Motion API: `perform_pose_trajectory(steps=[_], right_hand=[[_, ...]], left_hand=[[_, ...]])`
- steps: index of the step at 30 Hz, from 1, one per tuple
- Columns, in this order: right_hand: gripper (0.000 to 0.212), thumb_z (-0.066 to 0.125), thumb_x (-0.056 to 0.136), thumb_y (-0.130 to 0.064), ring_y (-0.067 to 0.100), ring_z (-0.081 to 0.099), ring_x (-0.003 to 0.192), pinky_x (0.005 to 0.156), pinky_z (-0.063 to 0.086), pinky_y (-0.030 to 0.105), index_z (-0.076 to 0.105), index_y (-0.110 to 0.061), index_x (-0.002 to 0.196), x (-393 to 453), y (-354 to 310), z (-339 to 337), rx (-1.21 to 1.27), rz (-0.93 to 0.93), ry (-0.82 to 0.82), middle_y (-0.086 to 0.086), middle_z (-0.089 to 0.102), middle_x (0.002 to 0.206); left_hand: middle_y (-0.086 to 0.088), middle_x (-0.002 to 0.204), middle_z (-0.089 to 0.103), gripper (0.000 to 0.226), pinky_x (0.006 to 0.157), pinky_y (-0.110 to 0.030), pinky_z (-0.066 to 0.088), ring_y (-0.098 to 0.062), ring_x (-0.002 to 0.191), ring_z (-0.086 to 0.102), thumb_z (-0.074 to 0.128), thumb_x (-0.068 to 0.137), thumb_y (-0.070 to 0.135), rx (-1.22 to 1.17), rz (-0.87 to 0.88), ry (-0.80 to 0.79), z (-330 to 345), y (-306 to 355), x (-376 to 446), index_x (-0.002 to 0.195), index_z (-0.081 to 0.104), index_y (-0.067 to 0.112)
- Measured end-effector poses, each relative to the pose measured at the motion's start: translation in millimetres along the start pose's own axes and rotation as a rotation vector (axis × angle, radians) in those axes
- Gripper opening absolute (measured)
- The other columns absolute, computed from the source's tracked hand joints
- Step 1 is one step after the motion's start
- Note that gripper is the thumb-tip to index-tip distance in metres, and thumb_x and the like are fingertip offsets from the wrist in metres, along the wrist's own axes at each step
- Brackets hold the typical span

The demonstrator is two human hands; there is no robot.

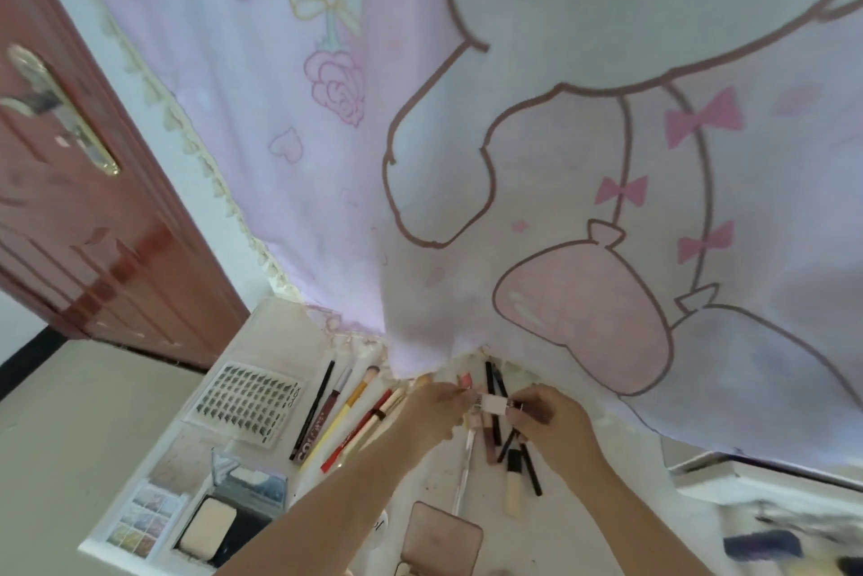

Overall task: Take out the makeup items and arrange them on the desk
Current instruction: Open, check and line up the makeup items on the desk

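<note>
**Q:** What room and surface are we looking at?

**A:** I am standing over a white table (261, 342) set against a wall draped with a pink cartoon-rabbit curtain (513, 155). A reddish-brown door (93, 225) with a brass handle (60, 108) is showing on the left.

**Q:** What are your hands doing?

**A:** My left hand (432, 412) and right hand (551, 423) are meeting at the table's far edge, each grip pinching one end of a small white item (494, 403); I cannot tell what it is.

**Q:** How many things are lying out?

**A:** One sheet of false lashes (247, 405) is lying at the left. Beside it, roughly five pencils and brushes (345, 416) are sitting in a slanted row. Under my hands a loose heap of dark pens and tubes (509, 454) is crossing over itself; the count is unclear there. One pink compact (441, 538) is lying shut near me.

**Q:** And the cases?

**A:** One eyeshadow palette (145, 519) is showing pastel pans, and one powder compact (229, 524) is sitting open, a pale pressed cake inside.
</note>
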State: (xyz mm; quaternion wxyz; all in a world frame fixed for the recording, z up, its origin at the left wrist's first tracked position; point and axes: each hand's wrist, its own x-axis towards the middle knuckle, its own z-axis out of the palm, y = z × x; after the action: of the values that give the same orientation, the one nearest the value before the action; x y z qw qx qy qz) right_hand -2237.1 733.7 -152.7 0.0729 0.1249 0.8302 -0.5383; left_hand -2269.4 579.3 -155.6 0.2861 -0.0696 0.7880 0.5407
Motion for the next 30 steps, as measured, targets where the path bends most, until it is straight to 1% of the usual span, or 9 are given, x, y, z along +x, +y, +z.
perform_pose_trajectory(steps=[6,9,15,17,19,22,25,27,30], right_hand=[[0.027,0.057,0.080,0.012,-0.001,0.061,0.049,0.060,0.051,0.012,0.063,-0.014,0.076,-27,-8,-52,0.344,-0.065,0.201,-0.006,0.066,0.050],[0.024,0.056,0.079,0.015,0.003,0.065,0.053,0.057,0.051,0.010,0.063,-0.008,0.080,-38,-10,-74,0.502,-0.105,0.271,-0.005,0.068,0.058],[0.025,0.053,0.082,0.013,0.000,0.064,0.055,0.055,0.050,0.009,0.063,-0.009,0.077,-53,-7,-107,0.509,-0.121,0.376,-0.003,0.066,0.061],[0.028,0.050,0.085,0.009,0.004,0.062,0.058,0.054,0.049,0.009,0.062,-0.014,0.074,-56,-6,-120,0.407,-0.121,0.417,0.000,0.062,0.064],[0.031,0.047,0.090,0.002,0.012,0.057,0.062,0.053,0.047,0.010,0.058,-0.020,0.071,-57,-10,-133,0.299,-0.121,0.419,0.001,0.059,0.065],[0.026,0.041,0.095,-0.019,0.011,0.051,0.058,0.052,0.041,0.016,0.055,-0.017,0.074,-56,-24,-146,0.124,-0.039,0.346,-0.002,0.055,0.064],[0.041,0.032,0.097,-0.036,0.010,0.046,0.051,0.045,0.036,0.010,0.052,-0.017,0.066,-57,-35,-147,-0.053,0.012,0.258,-0.003,0.051,0.059],[0.049,0.030,0.097,-0.038,0.012,0.041,0.049,0.047,0.034,0.016,0.046,-0.015,0.056,-57,-40,-146,-0.115,0.003,0.253,-0.001,0.046,0.054],[0.052,0.031,0.097,-0.038,0.010,0.032,0.037,0.040,0.027,0.018,0.036,-0.014,0.051,-55,-46,-145,-0.046,0.057,0.219,-0.002,0.036,0.045]], left_hand=[[-0.003,0.065,0.053,0.016,0.047,-0.014,0.040,-0.007,0.051,0.048,0.050,0.090,-0.003,-0.547,0.138,-0.108,43,62,-15,0.080,0.057,0.007],[0.005,0.051,0.061,0.021,0.047,-0.010,0.045,-0.002,0.045,0.055,0.046,0.089,-0.009,-0.653,0.160,-0.249,63,84,-23,0.075,0.055,0.004],[-0.001,0.081,0.057,0.017,0.072,-0.025,0.048,-0.013,0.076,0.059,0.038,0.098,0.016,-0.613,0.216,-0.320,92,109,-33,0.087,0.052,0.016],[0.000,0.077,0.046,0.013,0.061,-0.023,0.050,-0.010,0.064,0.055,0.034,0.099,0.021,-0.388,0.305,-0.295,92,113,-32,0.096,0.047,0.023],[0.003,0.069,0.037,0.014,0.049,-0.014,0.041,-0.001,0.049,0.044,0.034,0.099,0.022,0.069,0.477,-0.263,90,114,-30,0.109,0.042,0.028],[0.004,0.078,0.039,0.025,0.050,-0.016,0.029,-0.006,0.064,0.039,0.035,0.099,0.015,0.706,0.642,-0.206,89,120,-31,0.122,0.040,0.008],[-0.004,0.093,0.041,0.025,0.052,-0.021,0.026,-0.014,0.081,0.039,0.036,0.099,0.016,0.965,0.720,-0.165,90,129,-42,0.116,0.043,0.001],[-0.008,0.095,0.048,0.027,0.056,-0.020,0.029,-0.017,0.081,0.044,0.037,0.099,0.023,1.075,0.752,-0.152,90,136,-52,0.114,0.045,0.003],[-0.010,0.109,0.056,0.035,0.066,-0.027,0.034,-0.027,0.090,0.056,0.031,0.099,0.034,1.337,0.815,-0.035,86,140,-62,0.117,0.043,0.006]])
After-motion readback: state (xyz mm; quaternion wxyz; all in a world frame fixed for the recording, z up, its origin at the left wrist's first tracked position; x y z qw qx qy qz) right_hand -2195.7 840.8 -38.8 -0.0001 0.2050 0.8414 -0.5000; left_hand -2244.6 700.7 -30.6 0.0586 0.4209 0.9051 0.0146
